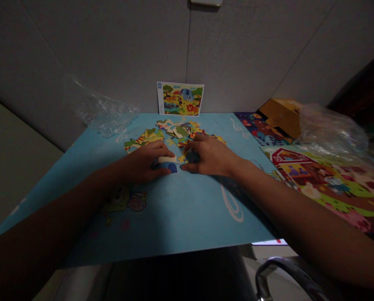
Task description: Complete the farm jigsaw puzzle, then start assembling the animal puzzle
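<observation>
Left hand (144,161): palm down on blue mat (174,217), fingers laid over a white-and-blue puzzle piece (169,164). Right hand (210,155): palm down just beside, fingers bent over a dark piece (192,156) (grip not discernible). Loose pieces (161,133) heaped just beyond both hands. Reference card (180,98) upright against grey wall behind heap. Clear plastic bag (103,113) at mat's far left corner; assembled puzzle (324,179) to right.

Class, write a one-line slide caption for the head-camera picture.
Left hand and right hand rest on jigsaw pieces on a blue mat, a picture card propped behind.
</observation>
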Motion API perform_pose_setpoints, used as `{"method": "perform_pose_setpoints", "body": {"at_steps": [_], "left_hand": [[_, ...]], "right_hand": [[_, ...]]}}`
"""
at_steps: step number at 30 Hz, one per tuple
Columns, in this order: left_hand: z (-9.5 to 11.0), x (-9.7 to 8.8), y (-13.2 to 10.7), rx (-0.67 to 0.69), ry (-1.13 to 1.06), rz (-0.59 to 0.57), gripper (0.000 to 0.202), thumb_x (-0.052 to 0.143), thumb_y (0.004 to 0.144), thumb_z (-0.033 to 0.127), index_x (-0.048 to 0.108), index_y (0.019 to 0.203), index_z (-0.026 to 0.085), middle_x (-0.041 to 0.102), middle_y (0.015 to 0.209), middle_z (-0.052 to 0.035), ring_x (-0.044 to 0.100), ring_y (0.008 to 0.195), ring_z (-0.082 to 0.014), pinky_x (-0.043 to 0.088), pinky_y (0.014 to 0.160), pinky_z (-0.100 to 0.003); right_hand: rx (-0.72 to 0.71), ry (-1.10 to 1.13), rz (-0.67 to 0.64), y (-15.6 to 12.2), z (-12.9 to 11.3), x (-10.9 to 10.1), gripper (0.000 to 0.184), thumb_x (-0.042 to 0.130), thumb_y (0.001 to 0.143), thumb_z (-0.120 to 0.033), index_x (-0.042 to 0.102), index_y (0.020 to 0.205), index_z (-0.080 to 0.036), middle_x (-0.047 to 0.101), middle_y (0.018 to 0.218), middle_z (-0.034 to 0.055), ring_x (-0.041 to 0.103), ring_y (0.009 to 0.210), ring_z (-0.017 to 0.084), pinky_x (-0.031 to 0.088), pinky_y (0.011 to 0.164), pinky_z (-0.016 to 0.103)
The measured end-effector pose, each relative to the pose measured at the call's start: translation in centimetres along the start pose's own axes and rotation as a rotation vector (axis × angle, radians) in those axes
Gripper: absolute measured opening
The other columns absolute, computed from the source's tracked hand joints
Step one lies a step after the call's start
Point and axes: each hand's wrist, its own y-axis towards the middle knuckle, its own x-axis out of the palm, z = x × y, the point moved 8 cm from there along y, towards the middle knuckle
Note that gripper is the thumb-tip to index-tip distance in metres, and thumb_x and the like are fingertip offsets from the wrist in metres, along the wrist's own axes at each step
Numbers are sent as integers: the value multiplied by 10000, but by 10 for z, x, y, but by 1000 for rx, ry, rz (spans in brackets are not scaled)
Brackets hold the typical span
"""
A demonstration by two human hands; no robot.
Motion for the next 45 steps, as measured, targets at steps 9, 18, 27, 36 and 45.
{"method": "perform_pose_setpoints", "body": {"at_steps": [9, 18, 27, 36, 45], "left_hand": [[-1, -1, -2, 73, -28, 2, 409, 626, 860, 383, 638, 1201, 158, 596, 1057, -105, 587, 988, -233, 466, 896, -369], [-8, -2, -2, 48, 25, 20, 398, 642, 867, 392, 638, 1189, 157, 600, 1053, -99, 588, 981, -227, 465, 889, -355], [-10, 0, -3, 52, 47, -23, 429, 631, 872, 403, 625, 1219, 152, 558, 998, -77, 562, 919, -205, 451, 831, -325], [-13, 3, -2, -9, 25, -33, 437, 615, 876, 475, 658, 1180, 164, 539, 956, -61, 549, 893, -202, 436, 812, -322], [-6, -2, -7, 72, -96, -107, 551, 557, 905, 501, 544, 1364, 196, 533, 1090, -97, 531, 998, -237, 439, 894, -378]], "right_hand": [[-22, 39, -40, -3, 3, -1, 541, 672, 791, -498, 652, 1203, -148, 680, 1154, 154, 627, 1054, 314, 468, 909, 414], [-171, 210, -43, -1, 3, 2, 545, 732, 716, -356, 616, 1194, -122, 670, 1127, 132, 603, 1057, 278, 438, 942, 377], [-234, 321, -110, -4, -1, -1, 509, 713, 663, -189, 587, 1154, -141, 647, 1066, 104, 591, 961, 240, 441, 874, 355], [-405, 387, -141, -14, -22, -3, 515, 703, 661, -93, 598, 1161, -155, 623, 1117, 98, 581, 1017, 232, 438, 934, 377], [-218, 225, -205, -7, 1, 6, 442, 794, 713, -386, 661, 1057, -143, 608, 1099, 130, 593, 971, 261, 456, 886, 373]]}}
